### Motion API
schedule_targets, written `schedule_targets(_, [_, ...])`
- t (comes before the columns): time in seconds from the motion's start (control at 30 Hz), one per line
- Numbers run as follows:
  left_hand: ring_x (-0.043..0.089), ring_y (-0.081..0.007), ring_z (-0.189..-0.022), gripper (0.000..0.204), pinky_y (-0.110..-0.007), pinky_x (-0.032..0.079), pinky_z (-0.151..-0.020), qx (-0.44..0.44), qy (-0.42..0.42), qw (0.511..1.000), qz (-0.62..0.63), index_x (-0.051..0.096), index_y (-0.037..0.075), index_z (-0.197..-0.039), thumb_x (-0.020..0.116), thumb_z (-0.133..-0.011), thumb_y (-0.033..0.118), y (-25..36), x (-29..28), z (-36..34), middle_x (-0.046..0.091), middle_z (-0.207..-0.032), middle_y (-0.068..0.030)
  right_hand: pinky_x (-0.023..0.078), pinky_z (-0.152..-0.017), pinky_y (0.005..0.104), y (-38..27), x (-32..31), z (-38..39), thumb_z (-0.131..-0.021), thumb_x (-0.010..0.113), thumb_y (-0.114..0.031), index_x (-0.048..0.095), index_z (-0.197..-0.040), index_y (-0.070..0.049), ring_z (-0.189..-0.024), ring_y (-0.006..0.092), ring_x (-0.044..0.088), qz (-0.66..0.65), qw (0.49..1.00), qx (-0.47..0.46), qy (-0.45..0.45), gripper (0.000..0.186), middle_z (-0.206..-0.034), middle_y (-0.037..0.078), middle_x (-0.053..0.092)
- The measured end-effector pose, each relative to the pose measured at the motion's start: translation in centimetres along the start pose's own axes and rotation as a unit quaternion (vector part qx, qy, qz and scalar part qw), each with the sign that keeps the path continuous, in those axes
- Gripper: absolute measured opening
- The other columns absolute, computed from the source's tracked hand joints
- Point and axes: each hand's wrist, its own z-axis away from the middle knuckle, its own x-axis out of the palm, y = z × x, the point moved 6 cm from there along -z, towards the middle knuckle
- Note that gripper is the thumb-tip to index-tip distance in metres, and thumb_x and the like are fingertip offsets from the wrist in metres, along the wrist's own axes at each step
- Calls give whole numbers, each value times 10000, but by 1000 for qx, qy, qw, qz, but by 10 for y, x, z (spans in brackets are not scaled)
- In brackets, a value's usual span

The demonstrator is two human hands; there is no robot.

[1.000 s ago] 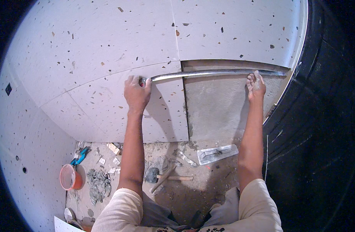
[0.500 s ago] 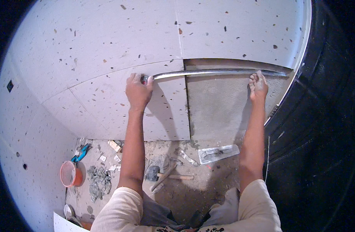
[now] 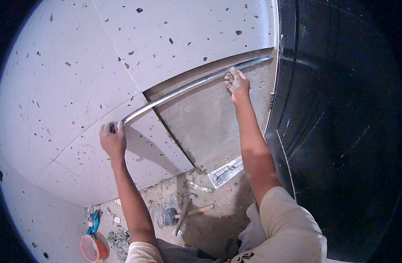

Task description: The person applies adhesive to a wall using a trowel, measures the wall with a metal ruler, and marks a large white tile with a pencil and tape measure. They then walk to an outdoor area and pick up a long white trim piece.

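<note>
A tape measure sits in my left hand, its dark and red case mostly hidden by my closed fingers. From it the silvery blade runs up to the right, across a bare grey patch of wall, with its far end near the patch's right edge. My right hand is closed, with curled fingers and its fingertips at the blade's lower edge. White speckled tiles border the patch above and to the left. My left hand is against the lower tile.
On the floor below lie a flat trowel, a mallet with a wooden handle, and grey rags. An orange bucket stands at lower left beside a blue-handled tool. A dark panel rises along the right.
The view has turned and tilted, so the wall and blade now slope up to the right. Both hands keep their places on the tape measure, its blade still stretched across the bare patch.
</note>
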Motion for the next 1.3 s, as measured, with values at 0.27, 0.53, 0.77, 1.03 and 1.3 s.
schedule_targets(0.27, [579, -303, -719, 316, -406, 461, -663, -9, 0, 1000, -12, 661, -4, -841, 718, -819, 306, -3, -2, 0, 591, -797, -133, 488, -569, 221, 4, 3, 5, -907, 675, -234, 593, -1029, -90, -681, 85, 613, 6, 1000, 4, 8, 206, -798, -14, 618])
schedule_targets(0.53, [579, -319, -786, 269, -427, 460, -718, -7, 0, 1000, -13, 661, 26, -820, 728, -805, 286, -5, 0, 0, 587, -793, -121, 456, -491, 212, 7, 1, -3, -911, 665, -237, 612, -1013, -61, -631, 99, 593, 0, 1000, -11, 7, 211, -791, 21, 632])
schedule_targets(0.77, [606, -331, -810, 313, -422, 485, -751, 0, -1, 1000, -29, 689, 36, -859, 706, -807, 344, -11, 4, 1, 623, -813, -137, 479, -548, 235, 11, -6, -9, -913, 658, -231, 600, -1053, -67, -679, 118, 611, 3, 1000, -13, -11, 223, -810, 32, 636])
schedule_targets(1.03, [592, -318, -878, 307, -426, 485, -777, -42, -8, 999, -28, 679, 39, -863, 703, -800, 339, -10, -3, 1, 620, -893, -117, 475, -594, 243, 9, 2, -1, -905, 677, -222, 582, -1036, -84, -682, 106, 608, 4, 1000, -6, 13, 213, -787, 2, 617])
schedule_targets(1.3, [588, -322, -898, 324, -434, 489, -788, -39, -23, 999, -23, 689, 29, -876, 718, -790, 340, -16, -1, -1, 618, -890, -128, 488, -637, 277, 14, -4, -17, -902, 653, -151, 590, -1060, -71, -750, 171, 609, -34, 999, -12, -6, 188, -839, 51, 621])
